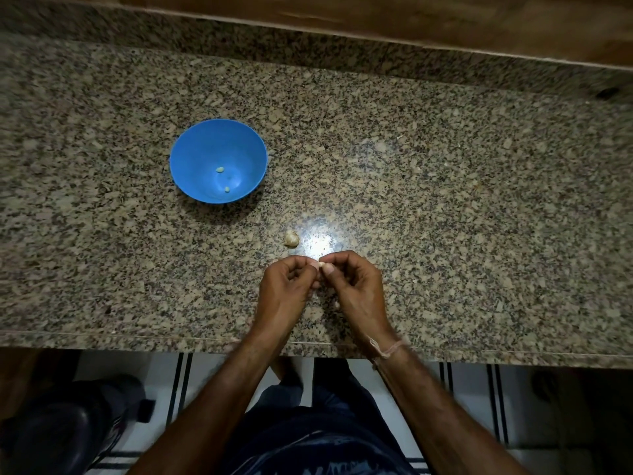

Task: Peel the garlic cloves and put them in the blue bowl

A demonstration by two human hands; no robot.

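Both hands pinched a garlic clove (321, 265) above the speckled stone surface (445, 186).
The left hand (287, 286) and the right hand (352, 286) met near the front edge, and their fingers (337, 257) were curled tight on the one small clove. Another bit of garlic (291, 239) lay on the surface just past them. The blue bowl (191, 156) sat further back on the left, with two peeled cloves (220, 169) inside. Brown wood (445, 18) ran along the back. White floor tiles (466, 389) with dark stripes showed below.
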